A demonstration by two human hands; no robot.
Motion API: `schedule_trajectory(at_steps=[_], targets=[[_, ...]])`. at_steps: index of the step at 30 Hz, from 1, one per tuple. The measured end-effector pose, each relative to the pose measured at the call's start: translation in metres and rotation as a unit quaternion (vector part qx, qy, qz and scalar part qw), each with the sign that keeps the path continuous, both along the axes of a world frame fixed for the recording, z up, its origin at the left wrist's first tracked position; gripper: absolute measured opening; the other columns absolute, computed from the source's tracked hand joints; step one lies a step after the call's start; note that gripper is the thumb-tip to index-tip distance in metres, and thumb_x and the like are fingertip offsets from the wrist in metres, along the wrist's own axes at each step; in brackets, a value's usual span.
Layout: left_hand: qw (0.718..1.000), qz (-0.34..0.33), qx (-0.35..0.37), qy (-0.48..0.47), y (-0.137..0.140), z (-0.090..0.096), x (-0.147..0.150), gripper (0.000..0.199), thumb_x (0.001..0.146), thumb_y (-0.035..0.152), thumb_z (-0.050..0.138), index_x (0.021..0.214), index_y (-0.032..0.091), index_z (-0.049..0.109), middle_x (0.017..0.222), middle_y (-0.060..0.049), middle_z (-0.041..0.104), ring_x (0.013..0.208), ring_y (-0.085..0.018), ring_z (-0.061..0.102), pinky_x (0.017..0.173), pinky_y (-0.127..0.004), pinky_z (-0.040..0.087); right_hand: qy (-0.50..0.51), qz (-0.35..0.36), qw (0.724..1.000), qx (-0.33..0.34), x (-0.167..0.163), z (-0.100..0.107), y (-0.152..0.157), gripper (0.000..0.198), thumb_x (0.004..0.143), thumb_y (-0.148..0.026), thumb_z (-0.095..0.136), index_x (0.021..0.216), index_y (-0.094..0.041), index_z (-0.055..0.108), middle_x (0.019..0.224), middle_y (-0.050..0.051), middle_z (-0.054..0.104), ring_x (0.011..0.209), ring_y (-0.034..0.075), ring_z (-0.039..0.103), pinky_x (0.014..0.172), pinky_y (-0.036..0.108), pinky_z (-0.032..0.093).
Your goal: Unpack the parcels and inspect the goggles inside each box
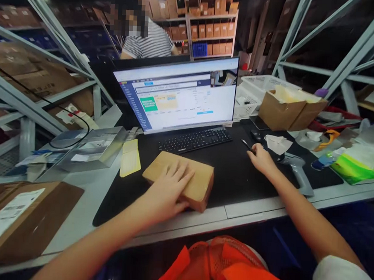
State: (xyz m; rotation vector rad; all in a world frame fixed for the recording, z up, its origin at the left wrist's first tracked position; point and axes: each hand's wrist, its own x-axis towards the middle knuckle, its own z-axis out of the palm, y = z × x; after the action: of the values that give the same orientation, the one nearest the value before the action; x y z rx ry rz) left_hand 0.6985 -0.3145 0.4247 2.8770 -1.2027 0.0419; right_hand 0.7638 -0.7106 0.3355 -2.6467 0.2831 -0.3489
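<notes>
A small brown cardboard box (200, 177) lies on the black desk mat in front of the keyboard. My left hand (172, 182) rests on top of it with fingers spread flat and the thumb by its near side. To the right, my right hand (262, 160) is closed in a pinch around a dark pen (246, 145), its light tip pointing towards the monitor. Just beyond that hand sits a black mouse (255, 135). A grey handheld barcode scanner (299, 171) lies right of my right wrist, beside a crumpled white paper (278, 144).
A lit monitor (182, 102) stands behind a black keyboard (196, 140). Yellow slips (130, 158) lie left of the box. A larger labelled carton (56, 217) occupies the left side. Open cartons (287, 111) and white baskets (247, 105) stand back right. Another person (151, 41) is behind the monitor.
</notes>
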Motion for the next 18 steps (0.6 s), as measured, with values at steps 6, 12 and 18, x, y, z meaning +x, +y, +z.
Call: schedule_trajectory(at_steps=[6,12,18], targets=[[0.95,0.132,-0.198,-0.2,-0.049,-0.056,-0.042,0.077,0.088,0.047,0.065,0.152,0.009,0.044,0.154,-0.025,0.049,0.143,-0.041,0.047,0.115,-0.057,0.035,-0.123,0.33,0.935,0.028,-0.099,0.018,0.038,0.041,0.109,-0.037,0.041,0.144,-0.022,0.058,0.099,0.007,0.07,0.084,0.02,0.066,0.074,0.031,0.051],[0.945,0.128,-0.22,-0.207,-0.049,-0.059,-0.042,0.073,0.086,0.038,0.067,0.151,0.012,0.043,0.155,-0.025,0.049,0.145,-0.041,0.045,0.112,-0.053,0.036,-0.152,0.444,0.88,-0.076,-0.111,0.027,0.064,0.036,0.107,-0.039,0.05,0.134,-0.024,0.068,0.083,0.004,0.063,0.07,0.016,0.055,0.064,0.031,0.041],[0.948,0.109,-0.22,-0.202,-0.049,-0.055,-0.041,0.063,0.088,0.036,0.066,0.143,0.011,0.051,0.152,-0.025,0.052,0.144,-0.04,0.048,0.109,-0.052,0.039,-0.194,0.451,0.864,-0.115,-0.088,0.027,0.065,0.034,0.107,-0.037,0.051,0.131,-0.02,0.069,0.083,0.004,0.062,0.069,0.016,0.052,0.065,0.032,0.039]])
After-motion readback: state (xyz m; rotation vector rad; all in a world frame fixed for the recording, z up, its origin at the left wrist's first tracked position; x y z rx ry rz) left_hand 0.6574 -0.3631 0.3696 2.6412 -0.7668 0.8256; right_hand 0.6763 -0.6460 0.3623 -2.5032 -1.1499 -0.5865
